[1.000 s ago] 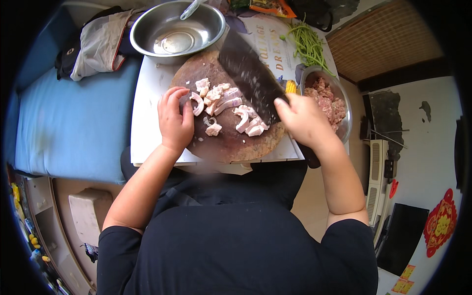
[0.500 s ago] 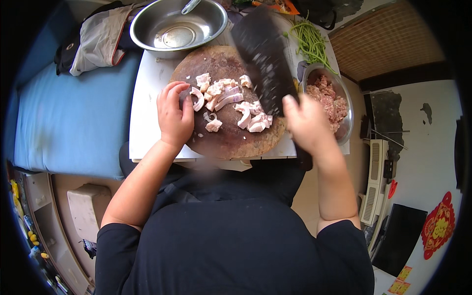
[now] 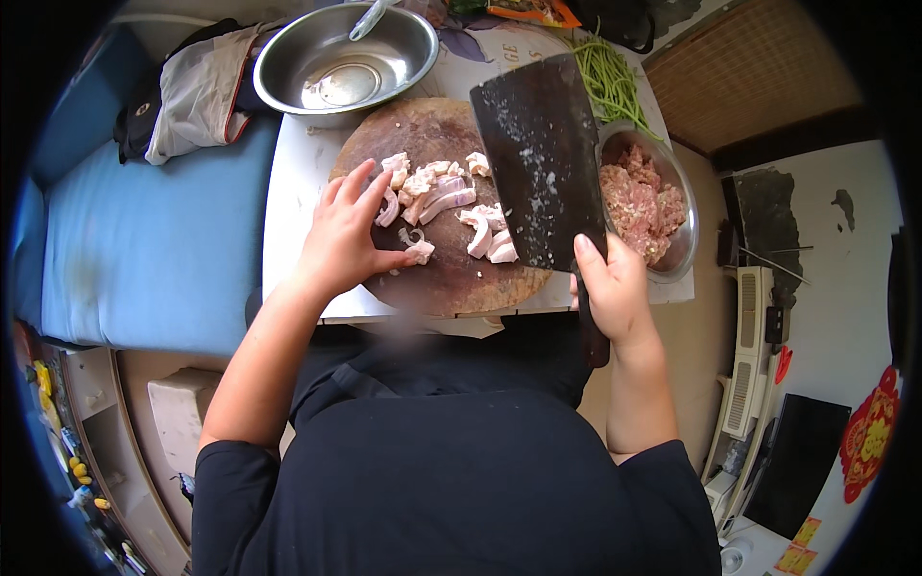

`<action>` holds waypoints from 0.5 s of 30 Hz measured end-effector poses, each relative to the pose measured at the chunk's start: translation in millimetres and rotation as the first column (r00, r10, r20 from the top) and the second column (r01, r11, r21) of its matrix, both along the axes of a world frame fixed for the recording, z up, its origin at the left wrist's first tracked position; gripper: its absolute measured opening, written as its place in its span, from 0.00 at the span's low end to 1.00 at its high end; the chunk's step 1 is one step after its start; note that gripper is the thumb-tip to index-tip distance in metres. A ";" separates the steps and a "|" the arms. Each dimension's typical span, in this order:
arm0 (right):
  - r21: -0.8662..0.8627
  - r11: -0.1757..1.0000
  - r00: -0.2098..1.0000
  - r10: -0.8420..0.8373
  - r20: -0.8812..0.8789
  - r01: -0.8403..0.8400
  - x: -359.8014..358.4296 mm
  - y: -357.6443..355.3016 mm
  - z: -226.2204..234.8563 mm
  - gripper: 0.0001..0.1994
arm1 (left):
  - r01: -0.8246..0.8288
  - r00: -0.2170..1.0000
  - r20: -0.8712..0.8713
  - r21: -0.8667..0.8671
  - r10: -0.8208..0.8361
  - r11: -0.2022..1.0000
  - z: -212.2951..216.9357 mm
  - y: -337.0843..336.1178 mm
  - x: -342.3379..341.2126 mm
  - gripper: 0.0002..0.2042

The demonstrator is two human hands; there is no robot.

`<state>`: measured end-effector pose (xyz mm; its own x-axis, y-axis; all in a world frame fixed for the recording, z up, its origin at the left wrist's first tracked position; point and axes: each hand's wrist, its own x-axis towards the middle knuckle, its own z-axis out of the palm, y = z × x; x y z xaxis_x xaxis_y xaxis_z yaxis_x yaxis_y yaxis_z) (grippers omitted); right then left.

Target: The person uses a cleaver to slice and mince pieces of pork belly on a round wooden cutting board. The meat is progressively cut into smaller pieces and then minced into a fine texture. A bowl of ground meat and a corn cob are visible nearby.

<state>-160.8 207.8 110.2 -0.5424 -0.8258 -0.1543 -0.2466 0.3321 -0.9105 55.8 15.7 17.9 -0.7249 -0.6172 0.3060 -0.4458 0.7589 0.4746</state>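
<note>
My right hand [image 3: 612, 288] is closed round the dark handle of a broad black cleaver [image 3: 540, 163]. Its blade, flecked with pale bits, is raised over the right side of a round wooden chopping board [image 3: 461, 288] and hides part of it. Several chunks of pale, fatty meat [image 3: 447, 199] lie on the board, some partly behind the blade. My left hand [image 3: 344, 235] is spread open at the board's left side, its thumb at a small piece of meat [image 3: 419, 252] and its fingertips beside the main pile.
A steel basin [image 3: 346, 91] stands beyond the board at the left. To the right is a metal bowl of minced meat [image 3: 642, 206], with green beans [image 3: 610, 82] behind it. A blue sofa [image 3: 163, 240] adjoins the white table [image 3: 298, 182] at the left.
My left hand has spread its fingers, its thumb reaching to the small meat piece. The cleaver, blurred before, has steadied, and my right hand sits slightly lower and to the right.
</note>
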 end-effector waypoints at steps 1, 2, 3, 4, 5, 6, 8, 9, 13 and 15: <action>0.002 1.000 1.000 0.003 0.008 -0.003 -1.5 5.7 -7.2 0.12 | 0.012 0.995 0.101 0.012 -0.014 1.000 6.7 -1.5 -4.4 0.43; 0.000 1.000 1.000 0.007 0.016 -0.007 -1.7 8.8 -10.6 0.12 | 0.022 0.979 0.202 0.022 -0.026 1.000 11.5 -3.6 -8.7 0.43; 0.012 1.000 0.999 -0.010 0.049 0.009 -1.1 10.5 -10.7 0.12 | 0.019 0.986 0.166 0.004 -0.019 1.000 9.8 -6.3 -15.0 0.40; -0.005 0.999 0.997 -0.032 0.065 0.033 -0.5 11.5 -11.5 0.12 | -0.004 0.985 0.174 0.070 -0.008 0.998 9.5 -8.4 -24.4 0.39; -0.026 0.998 0.995 -0.055 0.078 0.058 -0.3 10.9 -12.9 0.12 | -0.027 0.984 0.179 0.130 0.004 0.991 9.9 -10.2 -36.8 0.37; -0.047 0.995 0.993 -0.078 0.091 0.083 0.0 10.4 -14.1 0.12 | -0.051 0.982 0.186 0.189 0.015 0.981 10.6 -9.1 -46.8 0.36; -0.036 0.995 0.989 -0.094 0.110 0.098 -0.6 11.2 -12.9 0.11 | -0.008 0.999 0.035 0.178 0.002 0.984 12.1 -1.2 -61.2 0.32; -0.029 0.994 0.988 -0.104 0.118 0.108 -1.2 12.1 -12.0 0.10 | 0.060 0.998 -0.049 0.263 -0.049 0.963 16.5 -1.4 -65.3 0.31; -0.023 0.999 0.997 -0.042 0.060 0.043 0.1 15.7 -12.6 0.16 | 0.041 0.969 -0.248 0.195 0.009 0.980 34.1 0.7 -62.8 0.24; -0.127 0.992 0.997 0.037 0.069 -0.028 6.4 18.9 -16.7 0.24 | 0.039 0.930 -0.355 0.363 0.099 0.931 37.9 7.9 -54.3 0.16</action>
<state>-154.5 226.7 93.5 -0.5067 -0.8579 -0.0853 -0.1884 0.2068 -0.9601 1.6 23.7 55.9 -0.5860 -0.7539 0.2970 -0.2106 0.4956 0.8426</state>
